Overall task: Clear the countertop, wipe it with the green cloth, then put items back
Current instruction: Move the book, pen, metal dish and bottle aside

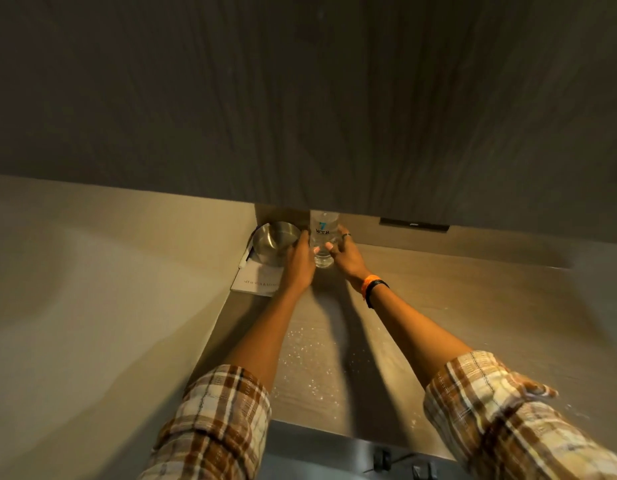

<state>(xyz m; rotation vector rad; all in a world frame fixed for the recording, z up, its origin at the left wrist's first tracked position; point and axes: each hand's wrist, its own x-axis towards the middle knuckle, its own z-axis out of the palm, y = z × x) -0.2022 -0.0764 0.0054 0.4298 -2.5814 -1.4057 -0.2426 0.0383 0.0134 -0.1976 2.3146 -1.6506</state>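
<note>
A clear water bottle [323, 233] with a "WTR" label stands upright at the back of the beige countertop [438, 306], near the left corner. My right hand [345, 256] wraps its right side and my left hand [300, 261] presses its left side, so both hands grip it. Just left of the bottle sits a round steel bowl [274, 239], resting on a white notepad [258, 280]. A white pen [245, 259] lies along the notepad's left edge. The green cloth is not in view.
White crumbs or droplets [310, 358] speckle the counter between my forearms. A dark wood cabinet [300, 98] overhangs the back of the counter. A beige wall [92, 289] closes the left side. A metal front edge [317, 445] runs below.
</note>
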